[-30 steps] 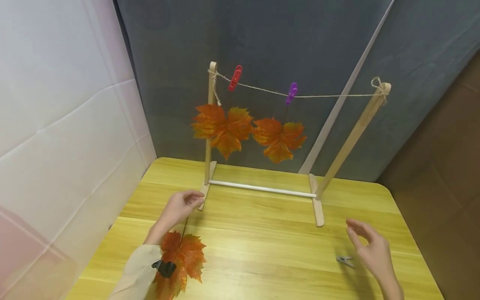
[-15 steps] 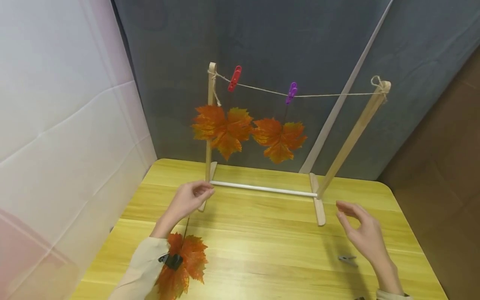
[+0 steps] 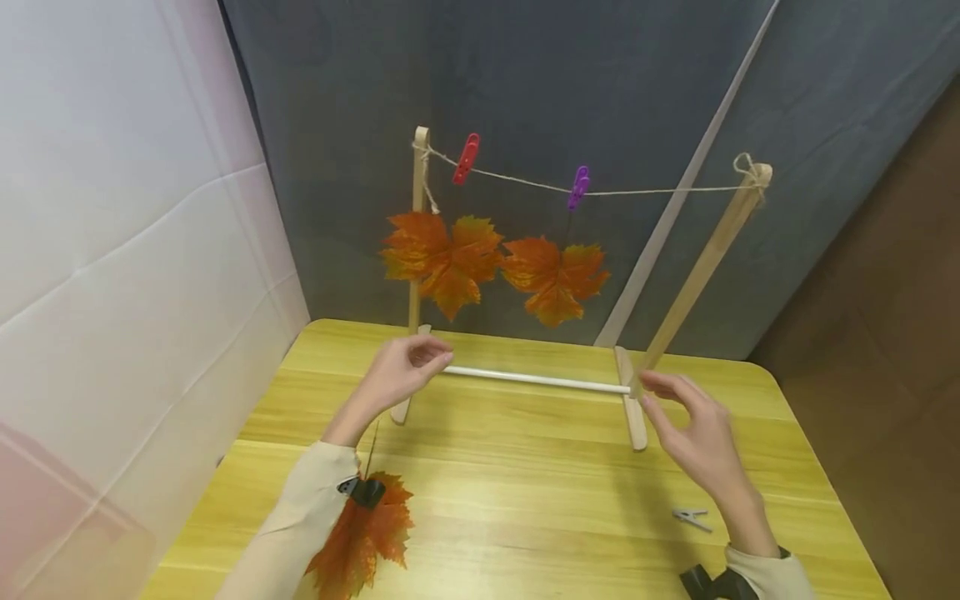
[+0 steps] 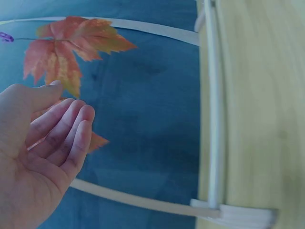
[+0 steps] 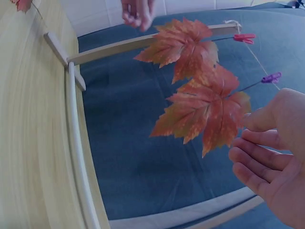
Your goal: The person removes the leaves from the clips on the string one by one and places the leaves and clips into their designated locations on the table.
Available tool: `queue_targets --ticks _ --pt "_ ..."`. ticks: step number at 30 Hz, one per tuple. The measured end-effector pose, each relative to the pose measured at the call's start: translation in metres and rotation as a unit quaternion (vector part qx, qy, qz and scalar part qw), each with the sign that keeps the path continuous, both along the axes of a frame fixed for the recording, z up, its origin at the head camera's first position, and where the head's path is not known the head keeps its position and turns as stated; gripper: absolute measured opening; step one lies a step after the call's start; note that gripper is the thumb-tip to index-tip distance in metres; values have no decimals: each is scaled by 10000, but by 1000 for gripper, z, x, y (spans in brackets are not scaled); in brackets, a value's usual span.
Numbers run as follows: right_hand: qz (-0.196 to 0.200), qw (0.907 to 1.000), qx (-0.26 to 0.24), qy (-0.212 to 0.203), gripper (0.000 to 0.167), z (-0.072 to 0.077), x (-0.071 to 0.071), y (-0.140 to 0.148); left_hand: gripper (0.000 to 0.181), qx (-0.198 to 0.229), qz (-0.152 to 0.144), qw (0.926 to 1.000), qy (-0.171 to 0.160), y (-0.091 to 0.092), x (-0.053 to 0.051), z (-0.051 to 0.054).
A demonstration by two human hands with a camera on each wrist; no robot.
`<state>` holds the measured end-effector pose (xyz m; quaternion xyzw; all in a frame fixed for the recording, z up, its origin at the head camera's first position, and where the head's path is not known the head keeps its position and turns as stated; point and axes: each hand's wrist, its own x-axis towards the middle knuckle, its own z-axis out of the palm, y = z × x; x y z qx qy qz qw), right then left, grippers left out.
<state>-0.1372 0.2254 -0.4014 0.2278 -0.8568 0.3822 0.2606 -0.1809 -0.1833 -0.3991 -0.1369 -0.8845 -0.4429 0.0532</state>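
Changes over the last second?

Plenty: the left grip [image 3: 401, 372] moved up and inward, now before the left end of the white bar [image 3: 536, 380]. The right grip [image 3: 693, 425] rose away from the grey peg [image 3: 684, 515], now by the foot of the right post [image 3: 697, 283]. Leaves and pegs haven't shifted.

Either grip holding?

No. Both loosely curled, thumb and fingers slightly apart, nothing between. So both are free; my read: two leaves up, third not pegged.

Where's everything?

Red-pegged leaf [image 3: 450, 258] hangs above and beyond the left grip; purple-pegged leaf [image 3: 555, 279] hangs higher than both grips, between them sideways. Loose leaf [image 3: 367, 533] is on the bench [image 3: 510, 483], nearer the person than the left grip, partly hidden by that forearm. Grey peg's also on the bench, nearer the person than the right grip.

Pointing?

Hanging pair: stems up toward the red peg [image 3: 466, 159] and purple peg [image 3: 578, 187] on the string [image 3: 517, 179], tips down, long axes near upright. Loose leaf: stem away from the person, blade toward. Grey peg: roughly crosswise, spread end seemingly toward the right forearm.
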Motion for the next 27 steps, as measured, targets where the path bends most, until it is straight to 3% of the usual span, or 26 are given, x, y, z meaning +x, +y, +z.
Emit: queue_targets --ticks 11,20,27 --pt "257 9989 -238 306 37 18 -10 -11 21 19 -234 9985 505 17 -19 39" --pt "757 9938 -766 260 51 49 -10 -19 26 212 -366 9982 418 35 -23 62" --pt "742 9944 -664 367 52 75 -17 -28 29 361 -402 9952 813 53 -30 82"
